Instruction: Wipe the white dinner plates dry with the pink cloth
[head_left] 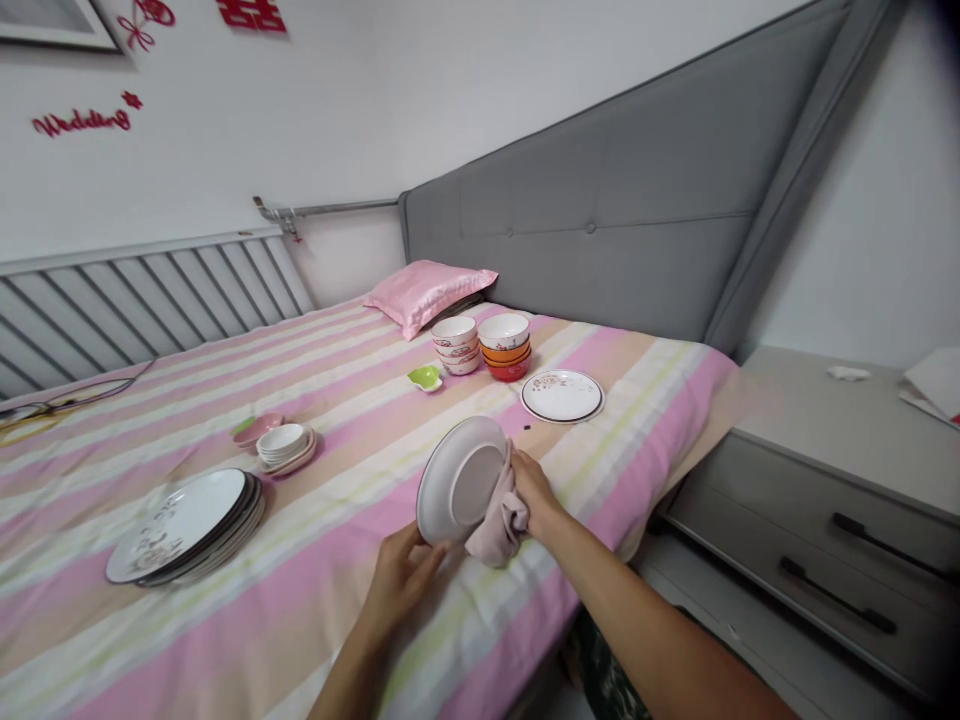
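Observation:
My left hand (403,578) grips the lower rim of a white plate (459,478), which stands tilted on edge above the bed with its underside facing me. Against the plate's right side, my right hand (534,490) is closed on a pale pink cloth (498,520); the cloth hangs down in a bunch below that hand. Both forearms reach in from the bottom of the view.
The pink striped bed (337,400) carries a stack of plates (187,525) at the left, small dishes (283,446), a green dish (425,377), two bowl stacks (484,345) and a flowered plate (562,395). A pink pillow (427,290) lies by the grey headboard. A grey nightstand (825,480) stands at the right.

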